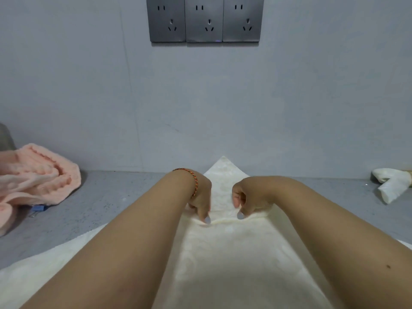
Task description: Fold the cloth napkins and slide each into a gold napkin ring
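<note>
A cream cloth napkin [227,248] lies spread on the grey table like a diamond, its far corner pointing at the wall. My left hand [200,197] and my right hand [247,198] sit side by side near that far corner. Each pinches a raised ridge of the cloth between thumb and fingers. A red and gold braided bracelet [193,179] circles my left wrist. At the far right lies another cream napkin [392,185], folded, with a gold napkin ring [409,178] around it at the frame edge.
A crumpled pink towel [35,181] lies at the left, with a blue binder clip [39,208] at its edge. The grey table [100,204] meets a pale wall close behind the napkin. Three steel power sockets [204,18] are set high on the wall.
</note>
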{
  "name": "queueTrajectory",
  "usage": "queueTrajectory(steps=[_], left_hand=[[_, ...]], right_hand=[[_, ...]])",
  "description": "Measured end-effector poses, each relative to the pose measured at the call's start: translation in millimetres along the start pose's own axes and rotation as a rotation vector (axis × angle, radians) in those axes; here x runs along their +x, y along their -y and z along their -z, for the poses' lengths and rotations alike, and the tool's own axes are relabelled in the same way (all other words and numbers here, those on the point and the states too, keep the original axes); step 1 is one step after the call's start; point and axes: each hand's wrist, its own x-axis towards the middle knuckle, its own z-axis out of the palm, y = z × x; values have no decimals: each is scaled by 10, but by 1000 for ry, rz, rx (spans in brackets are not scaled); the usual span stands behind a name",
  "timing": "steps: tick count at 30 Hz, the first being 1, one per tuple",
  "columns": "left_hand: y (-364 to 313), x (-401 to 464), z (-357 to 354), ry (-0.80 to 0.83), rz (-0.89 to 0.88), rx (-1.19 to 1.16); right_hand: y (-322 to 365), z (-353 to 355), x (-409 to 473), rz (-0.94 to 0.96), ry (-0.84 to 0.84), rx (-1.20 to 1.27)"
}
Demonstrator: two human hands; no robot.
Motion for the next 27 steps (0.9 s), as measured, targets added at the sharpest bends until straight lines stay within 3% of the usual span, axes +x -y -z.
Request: queueTrajectory(steps=[6,10,14,20,27], left_hand=[[-2,-161,-79,-69,47,23],[-26,-355,-293,-298,-15,-148],[-69,-520,-461,-491,-64,-189],[-63,-711,-520,-377,-76,-150],[-76,-672,-421,-346,-26,-260]], right_hand=[[143,81,-101,-17,61,-171],[149,-60,-284,49,-148,-145],[180,-215,-463,129,-326,-287],[193,-268,-604,173,-238,-318],[117,-165,-561,77,-178,-40]])
